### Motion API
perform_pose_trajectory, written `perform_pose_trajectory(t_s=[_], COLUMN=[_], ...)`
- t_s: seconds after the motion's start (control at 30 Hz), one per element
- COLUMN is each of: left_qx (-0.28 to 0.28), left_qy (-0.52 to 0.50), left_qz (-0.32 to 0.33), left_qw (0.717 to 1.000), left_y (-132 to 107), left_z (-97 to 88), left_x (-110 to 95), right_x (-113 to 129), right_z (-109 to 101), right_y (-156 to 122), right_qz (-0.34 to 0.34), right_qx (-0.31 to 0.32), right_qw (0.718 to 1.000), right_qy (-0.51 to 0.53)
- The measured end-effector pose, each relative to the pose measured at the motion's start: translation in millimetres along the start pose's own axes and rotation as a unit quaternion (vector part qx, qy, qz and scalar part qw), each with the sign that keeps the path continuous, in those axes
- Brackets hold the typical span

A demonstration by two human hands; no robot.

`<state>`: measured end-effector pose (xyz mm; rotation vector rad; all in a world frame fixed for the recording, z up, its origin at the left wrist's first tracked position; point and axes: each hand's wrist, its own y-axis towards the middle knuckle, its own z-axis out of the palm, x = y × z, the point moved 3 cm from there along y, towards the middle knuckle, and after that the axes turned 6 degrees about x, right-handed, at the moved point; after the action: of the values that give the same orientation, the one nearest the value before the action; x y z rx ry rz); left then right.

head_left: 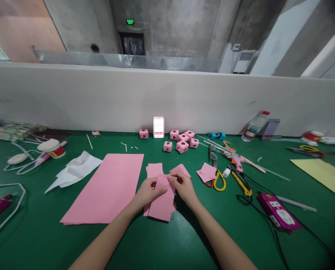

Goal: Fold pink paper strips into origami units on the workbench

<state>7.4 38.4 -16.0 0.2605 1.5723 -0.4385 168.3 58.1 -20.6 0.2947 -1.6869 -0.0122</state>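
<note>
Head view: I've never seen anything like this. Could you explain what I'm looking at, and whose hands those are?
There is no machine here: a person works with two bare hands. This one picture comes from a camera worn on that person's head, looking forward and down. The left hand and the right hand hold a pink paper strip, with more pink pieces beneath it. On the green table, a large pink sheet lies to the left. Farther back are small pink boxy shapes and a lit screen. To the right leans a bottle.
</note>
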Motion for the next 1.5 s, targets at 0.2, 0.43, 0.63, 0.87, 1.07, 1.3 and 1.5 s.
perform_pose_trajectory(t_s=[0.2,0.43,0.63,0.87,1.07,1.3,1.5], left_qx=[-0.076,-0.109,-0.131,-0.194,-0.139,-0.095,-0.132], left_qy=[0.052,0.144,0.153,0.134,0.124,0.18,0.196], left_qz=[0.057,0.099,0.102,0.11,0.103,0.117,0.108], left_qw=[0.994,0.979,0.974,0.966,0.977,0.972,0.966], left_y=[2,-3,-3,-1,2,-2,-2], left_z=[-11.6,-4.8,-13.2,-38.7,-22.7,-8.4,-15.5], left_x=[-4,-7,-11,-10,-7,-12,-10], right_x=[3,15,9,-7,2,8,0], right_z=[6,11,0,-23,6,13,-3], right_y=[-4,-9,-4,5,-4,-11,-3], right_qz=[-0.01,-0.021,0.006,0.059,0.006,-0.005,0.018], right_qx=[0.034,0.022,-0.009,-0.05,0.031,0.032,-0.004], right_qw=[0.999,0.998,0.995,0.997,0.999,0.995,0.992], right_qy=[-0.025,-0.062,-0.097,-0.013,-0.018,-0.096,-0.126])
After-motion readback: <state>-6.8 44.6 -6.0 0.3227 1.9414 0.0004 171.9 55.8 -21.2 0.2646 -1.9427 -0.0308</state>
